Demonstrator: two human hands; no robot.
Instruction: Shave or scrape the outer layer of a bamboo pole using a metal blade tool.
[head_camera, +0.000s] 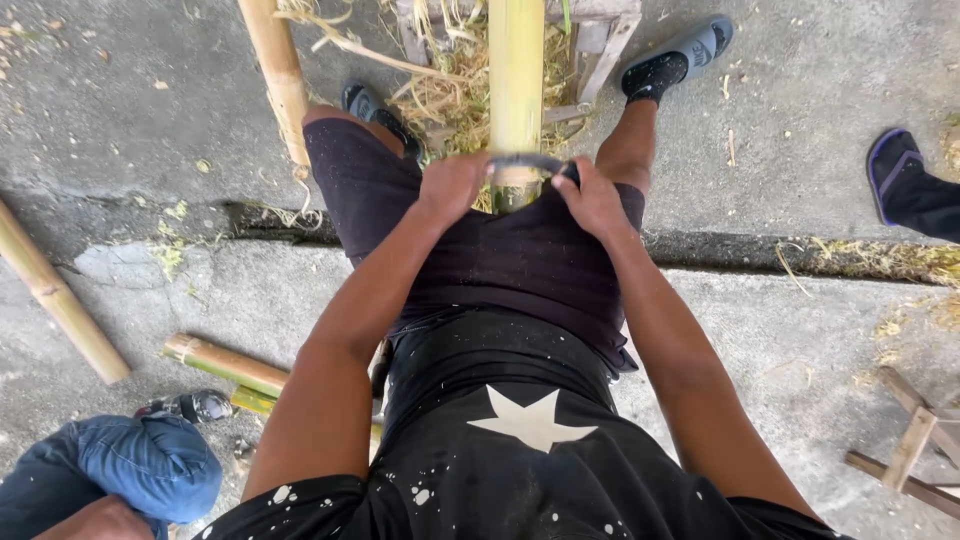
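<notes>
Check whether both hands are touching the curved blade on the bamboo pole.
Touching. The head view shows the left hand and right hand gripping the blade's ends.

Both hands sit close together on the curved blade (528, 163) across the bamboo pole (516, 70); the left hand (452, 187) and right hand (592, 200) have the thighs just beneath them; ahead, shavings (445, 100) and a wooden frame (600, 45) crowd the pole; a second pole (278, 75) stands near on the left; bare concrete (790, 90) lies open to the right.
</notes>
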